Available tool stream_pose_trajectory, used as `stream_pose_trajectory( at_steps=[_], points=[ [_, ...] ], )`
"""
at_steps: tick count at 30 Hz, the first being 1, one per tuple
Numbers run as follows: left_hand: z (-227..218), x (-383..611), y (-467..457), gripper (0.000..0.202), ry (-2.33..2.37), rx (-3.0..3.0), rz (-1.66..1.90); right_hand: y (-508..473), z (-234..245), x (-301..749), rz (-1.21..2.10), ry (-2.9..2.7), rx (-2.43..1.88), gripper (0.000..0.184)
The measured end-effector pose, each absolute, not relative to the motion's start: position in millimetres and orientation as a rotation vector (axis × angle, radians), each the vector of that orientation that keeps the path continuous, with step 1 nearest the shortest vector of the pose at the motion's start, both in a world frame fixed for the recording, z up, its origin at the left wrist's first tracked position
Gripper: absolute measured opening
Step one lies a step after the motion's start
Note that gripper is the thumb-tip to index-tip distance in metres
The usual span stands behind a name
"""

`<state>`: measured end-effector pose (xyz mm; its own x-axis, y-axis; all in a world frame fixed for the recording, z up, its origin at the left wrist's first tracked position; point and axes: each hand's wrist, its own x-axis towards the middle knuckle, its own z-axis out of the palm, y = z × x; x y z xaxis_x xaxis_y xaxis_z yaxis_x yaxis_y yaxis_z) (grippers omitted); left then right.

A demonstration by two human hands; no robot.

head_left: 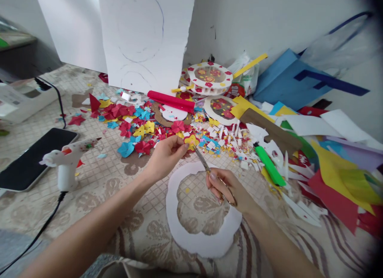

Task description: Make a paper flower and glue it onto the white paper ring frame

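Observation:
My left hand (169, 155) pinches a small yellow paper flower (191, 140) at its left side. In my right hand (223, 186) is a pair of scissors (204, 161), its fingers round the handle loops. The scissor tips reach up to the flower's lower edge; whether the blades touch the paper I cannot tell. Below both hands lies a white scalloped foam ring (191, 246), partly covered by my right hand and the scissors. Just beyond my hands, red, blue and yellow paper flowers (143, 147) and small scraps (221, 134) are heaped together.
A white hot glue gun (66, 170) stands on the left beside a black phone (36, 158), its cord trailing forward. Behind are large white sheets (143, 38) and a decorated round lantern (211, 76). Coloured paper (338, 202), a green marker-like stick (270, 166) and a blue bag (287, 80) crowd the right.

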<state>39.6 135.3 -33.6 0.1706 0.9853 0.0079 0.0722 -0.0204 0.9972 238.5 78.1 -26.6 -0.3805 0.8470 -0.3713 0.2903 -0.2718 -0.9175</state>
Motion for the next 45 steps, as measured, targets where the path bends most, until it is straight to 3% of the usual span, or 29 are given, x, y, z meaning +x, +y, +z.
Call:
stream_pose_trajectory(
  at_steps=[37, 45],
  points=[
    [-40.5, 38.9, 131.9, 0.018, 1.224, 1.606, 1.022, 78.7, -26.0, 239.3, 1.704, -1.521, -1.376, 0.051],
    [-35.0, 38.5, 137.2, 0.017, 1.098, 1.324, 1.001, 80.9, -23.1, 241.3, 1.637, -1.480, -1.425, 0.053]
  ],
)
